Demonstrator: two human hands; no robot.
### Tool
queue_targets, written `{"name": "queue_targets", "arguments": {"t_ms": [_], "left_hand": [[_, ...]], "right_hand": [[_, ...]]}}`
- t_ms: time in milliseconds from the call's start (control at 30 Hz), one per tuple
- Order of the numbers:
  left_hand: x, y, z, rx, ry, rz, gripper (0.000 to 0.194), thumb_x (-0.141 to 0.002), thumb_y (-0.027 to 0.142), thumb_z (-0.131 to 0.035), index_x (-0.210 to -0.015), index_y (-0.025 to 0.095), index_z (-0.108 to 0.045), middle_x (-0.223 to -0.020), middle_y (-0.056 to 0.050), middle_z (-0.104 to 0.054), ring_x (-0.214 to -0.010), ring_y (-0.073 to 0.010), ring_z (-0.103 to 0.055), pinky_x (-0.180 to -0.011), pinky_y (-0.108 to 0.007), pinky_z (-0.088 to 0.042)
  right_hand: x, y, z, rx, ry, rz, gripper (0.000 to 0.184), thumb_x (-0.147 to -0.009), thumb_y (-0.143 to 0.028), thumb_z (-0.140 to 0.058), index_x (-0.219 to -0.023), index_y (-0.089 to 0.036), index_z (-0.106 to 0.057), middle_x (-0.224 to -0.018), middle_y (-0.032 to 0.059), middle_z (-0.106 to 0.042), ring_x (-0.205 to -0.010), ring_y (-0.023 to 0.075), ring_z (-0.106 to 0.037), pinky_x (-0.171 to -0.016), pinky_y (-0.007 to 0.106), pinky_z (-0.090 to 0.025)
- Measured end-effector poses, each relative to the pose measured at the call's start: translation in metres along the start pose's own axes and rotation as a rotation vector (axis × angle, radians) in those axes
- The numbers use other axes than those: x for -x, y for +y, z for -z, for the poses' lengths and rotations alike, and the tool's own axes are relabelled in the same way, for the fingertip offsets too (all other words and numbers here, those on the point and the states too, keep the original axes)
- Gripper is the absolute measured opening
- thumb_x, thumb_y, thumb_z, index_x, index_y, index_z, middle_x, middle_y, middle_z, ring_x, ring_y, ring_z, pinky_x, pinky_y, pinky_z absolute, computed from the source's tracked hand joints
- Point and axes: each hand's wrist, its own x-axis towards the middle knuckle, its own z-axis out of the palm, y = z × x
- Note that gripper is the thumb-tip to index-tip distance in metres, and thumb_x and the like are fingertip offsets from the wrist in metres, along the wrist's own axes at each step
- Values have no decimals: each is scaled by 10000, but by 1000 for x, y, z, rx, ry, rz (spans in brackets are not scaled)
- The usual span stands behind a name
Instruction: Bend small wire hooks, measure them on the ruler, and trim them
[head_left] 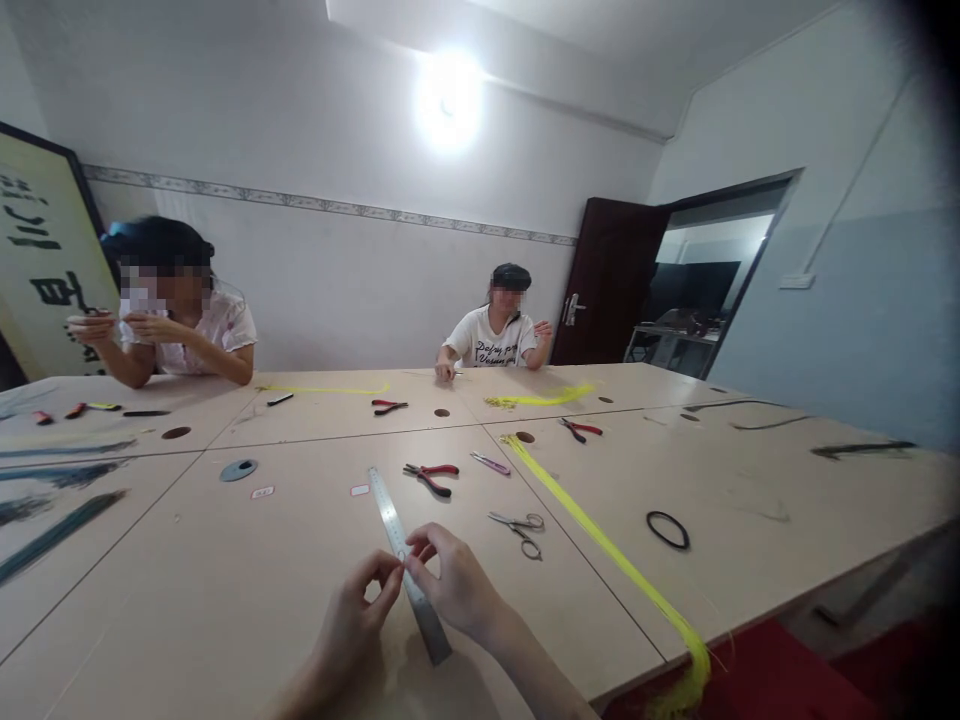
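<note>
My left hand (365, 600) and my right hand (448, 580) meet fingertip to fingertip above a steel ruler (429, 622). Both are closed in a pinch on a small thin loop (402, 556), which looks like wire or thread; its exact kind is too small to make out. The ruler lies on the table, pointing away from me, partly covered by my fingers. Just beyond my right hand lie metal scissors (517, 524), pliers with red and black handles (433, 476) and purple-handled snips (491, 463).
A yellow strand bundle (600, 535) runs along the table (247, 590) and hangs over its near edge. To its right lies a black ring (667, 530). Dark strand bundles (60, 535) lie at left. Two people (184, 320) sit across the table, their hands raised or on it.
</note>
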Motion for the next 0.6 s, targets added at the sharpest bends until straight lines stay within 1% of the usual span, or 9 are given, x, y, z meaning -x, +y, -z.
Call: {"name": "queue_targets", "arguments": {"t_ms": [67, 200, 300, 400, 500, 600], "left_hand": [[2, 1, -1, -4, -11, 7, 366, -892, 480, -497, -762, 153, -597, -698, 8, -596, -691, -150, -586, -678, -326, -484], [6, 5, -2, -3, -16, 36, 416, -876, 535, -476, -746, 159, -597, -696, 4, -598, -704, -163, -585, -690, -332, -471], [8, 10, -3, 9, -32, 55, 435, -852, 569, -472, -737, 173, -609, -704, -5, -627, -726, -177, -596, -702, -322, -462], [9, 15, -5, 22, -34, 72, 453, -815, 610, -478, -711, 193, -623, -679, -2, -638, -702, -184, -592, -682, -290, -455], [10, 17, -8, 44, -27, 84, 488, -790, 652, -471, -669, 201, -612, -615, 6, -592, -634, -178, -560, -626, -271, -449], [14, 20, -19, 80, -70, 96, 508, -792, 670, -459, -656, 199, -589, -576, 15, -557, -591, -171, -555, -586, -270, -453]], "right_hand": [[4, 0, -1, -3, -6, 5, 142, -901, -269, -588, -957, -141, -616, -848, 12, -651, -764, 153, -643, -704, 339, -546], [10, 2, -6, 11, 13, 10, 128, -898, -256, -591, -858, -139, -622, -802, 2, -649, -748, 147, -640, -704, 335, -540], [15, 3, -7, 17, 43, 11, 115, -899, -246, -586, -858, -143, -618, -798, 1, -646, -727, 140, -633, -681, 317, -536], [21, 3, -5, 24, 75, 20, 107, -897, -239, -581, -851, -148, -614, -793, 0, -640, -703, 133, -619, -655, 303, -527], [27, 1, -1, 30, 102, 44, 122, -898, -251, -570, -839, -151, -610, -775, 0, -633, -680, 132, -607, -633, 296, -516], [30, 3, 10, 24, 154, 61, 160, -912, -289, -548, -842, -157, -605, -786, 6, -633, -691, 133, -608, -642, 299, -518]]}}
